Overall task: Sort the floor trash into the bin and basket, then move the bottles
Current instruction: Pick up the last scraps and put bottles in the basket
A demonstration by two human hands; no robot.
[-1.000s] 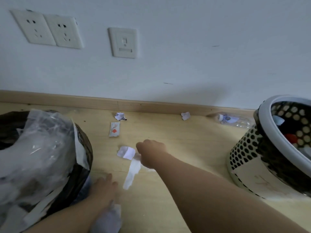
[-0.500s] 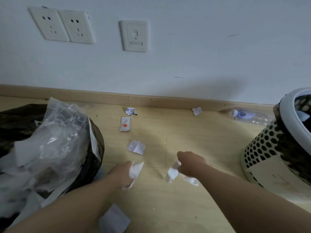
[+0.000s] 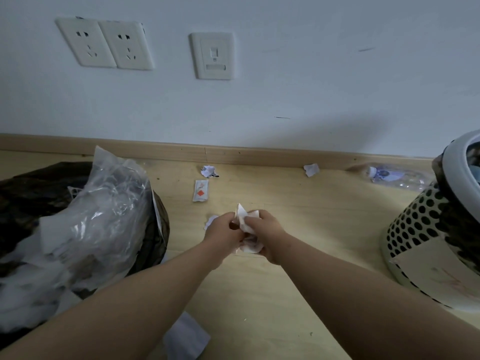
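Observation:
My left hand and my right hand meet above the wooden floor, both closed on a bunch of white paper scraps. A black-lined bin stuffed with clear plastic and paper stands at the left. The white perforated basket stands at the right. A clear plastic bottle lies by the skirting board, just behind the basket. On the floor lie a small sachet with a red mark, a crumpled scrap, another scrap and one partly hidden behind my left hand.
A white paper piece lies on the floor under my left forearm. The wall with two sockets and a switch plate runs along the back, with a wooden skirting board at its foot.
My hands, each holding a scrap and apart half a second ago, have come together and now hold the scraps as one bunch. The view has shifted slightly right.

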